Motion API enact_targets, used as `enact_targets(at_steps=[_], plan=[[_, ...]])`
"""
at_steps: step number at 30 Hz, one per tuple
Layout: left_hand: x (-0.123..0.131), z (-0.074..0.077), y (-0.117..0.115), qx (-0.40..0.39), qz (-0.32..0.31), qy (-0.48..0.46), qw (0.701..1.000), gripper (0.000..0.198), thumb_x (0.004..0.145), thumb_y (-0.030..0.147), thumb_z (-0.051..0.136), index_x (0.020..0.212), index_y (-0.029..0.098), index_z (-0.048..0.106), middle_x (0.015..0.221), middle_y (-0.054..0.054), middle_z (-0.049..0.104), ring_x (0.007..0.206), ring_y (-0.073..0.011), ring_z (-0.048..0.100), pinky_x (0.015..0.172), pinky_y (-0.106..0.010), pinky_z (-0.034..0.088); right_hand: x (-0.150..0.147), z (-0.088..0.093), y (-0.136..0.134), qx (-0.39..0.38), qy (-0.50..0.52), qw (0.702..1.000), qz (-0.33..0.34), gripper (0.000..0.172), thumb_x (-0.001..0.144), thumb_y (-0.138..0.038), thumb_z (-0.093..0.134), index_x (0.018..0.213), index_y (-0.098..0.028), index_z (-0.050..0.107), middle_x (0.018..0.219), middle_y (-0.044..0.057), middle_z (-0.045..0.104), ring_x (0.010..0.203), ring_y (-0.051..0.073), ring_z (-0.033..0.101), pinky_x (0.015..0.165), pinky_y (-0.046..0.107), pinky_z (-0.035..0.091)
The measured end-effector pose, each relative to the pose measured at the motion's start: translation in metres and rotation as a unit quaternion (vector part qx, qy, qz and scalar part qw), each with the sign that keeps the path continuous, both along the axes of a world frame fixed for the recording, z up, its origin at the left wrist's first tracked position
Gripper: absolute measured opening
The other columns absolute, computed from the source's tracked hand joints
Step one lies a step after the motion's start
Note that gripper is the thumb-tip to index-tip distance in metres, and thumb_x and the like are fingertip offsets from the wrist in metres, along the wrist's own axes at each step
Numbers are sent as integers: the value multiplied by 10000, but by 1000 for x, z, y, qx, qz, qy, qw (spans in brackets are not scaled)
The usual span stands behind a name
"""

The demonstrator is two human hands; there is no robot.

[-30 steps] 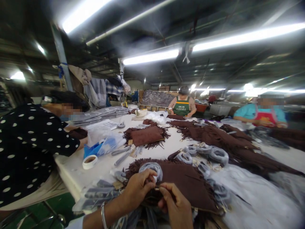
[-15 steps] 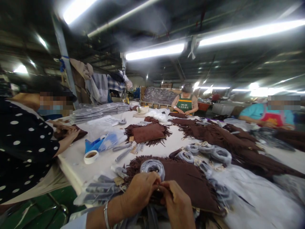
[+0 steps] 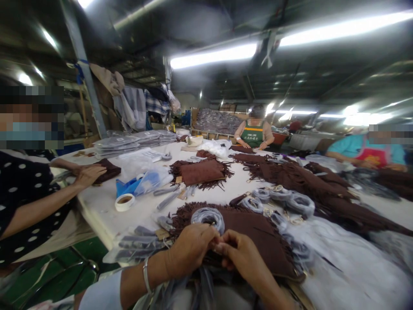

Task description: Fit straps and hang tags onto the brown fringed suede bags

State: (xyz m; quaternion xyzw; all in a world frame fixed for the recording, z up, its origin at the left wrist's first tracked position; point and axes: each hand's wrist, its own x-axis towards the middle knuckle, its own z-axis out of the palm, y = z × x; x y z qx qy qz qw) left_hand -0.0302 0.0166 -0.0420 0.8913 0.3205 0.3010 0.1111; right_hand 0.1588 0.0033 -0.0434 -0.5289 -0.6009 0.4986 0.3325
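My left hand (image 3: 195,245) and my right hand (image 3: 237,249) meet at the near edge of a brown fringed bag (image 3: 254,237) lying flat on the table. Both hands are closed, thumbs and fingers pinched together. What they pinch is small and mostly hidden by the fingers. Just beyond my fingertips, a coiled strap in clear plastic wrap (image 3: 208,216) rests on the bag. A bracelet circles my left wrist. Plastic-wrapped grey strips (image 3: 138,243) lie left of my left forearm.
A tape roll (image 3: 124,202) and a blue tape dispenser (image 3: 129,186) stand to the left. More wrapped coils (image 3: 300,204) and fringed brown pieces (image 3: 290,181) lie to the right, beside white plastic sheeting (image 3: 348,258). Co-workers are at the left, far side and right.
My right hand has turned slightly, its forearm now showing more; both hands stay pinched together. The co-worker at the left has straightened up, a hand on a brown piece.
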Motion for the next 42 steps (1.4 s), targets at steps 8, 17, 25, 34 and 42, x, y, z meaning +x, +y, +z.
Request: enact_targets(at_steps=[8,17,25,34,42], plan=[[6,-4,3,-52,8,-83,995,195,837,23,552,908,204,542,909,-1,578,913,-173,521,800,-283,364,5,2,13,-77,66,995,21,303,661,-432,736,743,-190,573,511,-65,590,439,78,533,449,177,417],[5,-3,3,-61,-19,-79,995,182,832,10,490,856,186,523,850,-12,540,844,-165,500,714,-263,363,11,8,23,-151,77,983,74,360,627,-433,804,729,-168,582,545,-44,617,469,83,555,479,196,460],[3,-6,6,-81,-33,-71,994,164,835,30,458,815,187,498,827,-22,521,820,-171,485,697,-268,371,11,8,21,-168,85,980,60,376,633,-421,822,719,-172,554,568,-41,635,493,83,582,505,196,487],[3,-4,10,-82,-50,-47,994,166,831,45,412,770,196,443,801,-24,508,794,-173,463,687,-282,369,9,8,21,-184,74,979,50,384,616,-428,832,710,-177,557,580,-17,678,518,101,614,528,209,503],[4,-4,11,-86,-53,-23,995,166,855,68,421,752,198,425,809,-27,505,785,-172,458,689,-283,380,8,2,20,-176,69,981,43,366,620,-432,814,704,-185,557,562,-22,674,509,106,617,518,211,500]])
